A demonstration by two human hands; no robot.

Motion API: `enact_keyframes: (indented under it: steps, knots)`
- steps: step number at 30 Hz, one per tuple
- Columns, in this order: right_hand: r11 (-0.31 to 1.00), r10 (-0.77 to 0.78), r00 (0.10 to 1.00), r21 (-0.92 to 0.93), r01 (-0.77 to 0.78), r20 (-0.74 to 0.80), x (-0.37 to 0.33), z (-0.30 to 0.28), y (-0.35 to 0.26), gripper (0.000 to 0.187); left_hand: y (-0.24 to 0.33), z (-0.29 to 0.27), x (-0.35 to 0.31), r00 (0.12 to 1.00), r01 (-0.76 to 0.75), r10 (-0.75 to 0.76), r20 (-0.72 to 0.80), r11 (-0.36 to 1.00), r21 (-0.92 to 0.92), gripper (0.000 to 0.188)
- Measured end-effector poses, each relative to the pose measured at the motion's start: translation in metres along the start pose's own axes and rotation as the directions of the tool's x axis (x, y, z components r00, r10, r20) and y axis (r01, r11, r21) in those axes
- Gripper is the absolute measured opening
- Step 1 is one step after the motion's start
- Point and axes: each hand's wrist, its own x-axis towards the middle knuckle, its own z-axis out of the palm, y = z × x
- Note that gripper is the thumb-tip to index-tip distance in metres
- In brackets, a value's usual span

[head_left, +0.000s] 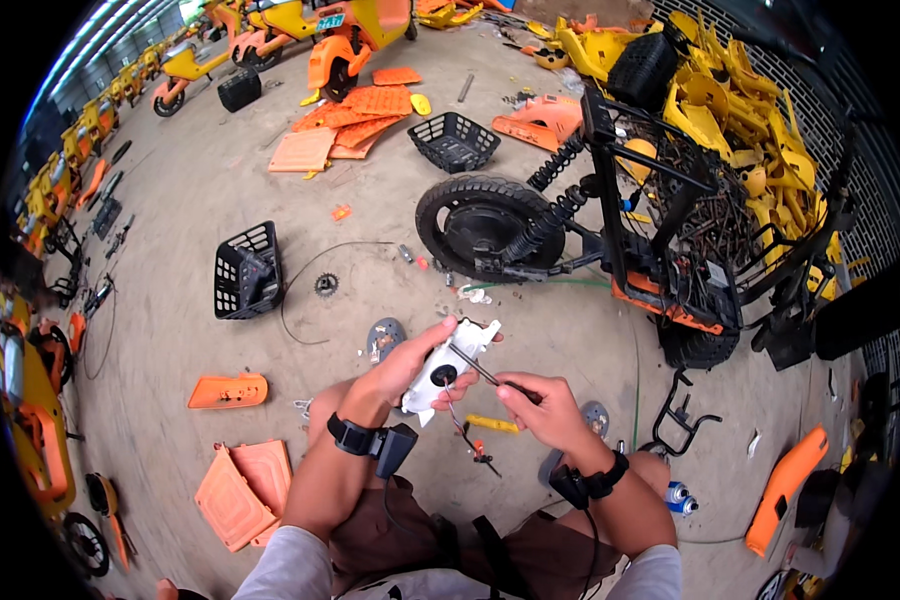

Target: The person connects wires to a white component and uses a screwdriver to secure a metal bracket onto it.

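White housing [448, 359] in left hand [406, 364], dark tool [478, 367] over it in right hand [550, 410].

Housing [469, 343] in the left fingers [437, 334]: was plain white.
Disc [442, 377] on it: was black.
Tool [482, 371] in the right fingers [532, 383]: was dark grey to black.
Cable [460, 426] below the fingers: was dark, with a reddish-orange touch near its end.
Strip [494, 425] just below the fingers: was yellow.
Wristbands [350, 436] behind the fingers: were black.
Shorts [382, 530] farther below: were brown.
Basket [228, 287] left of the fingers: was black, in an open grid pattern.
Tyre [436, 220] beyond the fingers: was black.
Heap [712, 112] beyond, to their right: was mostly yellow.
Floor [355, 205] around them: was greyish beige.
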Motion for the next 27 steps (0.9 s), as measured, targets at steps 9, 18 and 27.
enact_keyframes:
  steps: [9,18,27]
  knots:
    - [0.978,-0.135,0.991,-0.161,0.131,-0.018,-0.004,-0.004,-0.008,0.027,0.001,0.003,-0.003,0.997,0.067,-0.068,0.022,0.997,0.026,0.068]
    - [0.984,0.088,0.961,0.127,-0.124,0.261,-0.004,-0.01,-0.008,0.03,-0.002,0.0,-0.007,0.999,0.012,-0.015,0.031,0.996,0.084,0.068]
    - [0.979,0.132,0.971,0.129,-0.159,0.201,-0.014,-0.012,-0.001,0.026,-0.002,-0.001,0.005,0.998,-0.057,0.027,0.06,0.814,0.579,0.054]
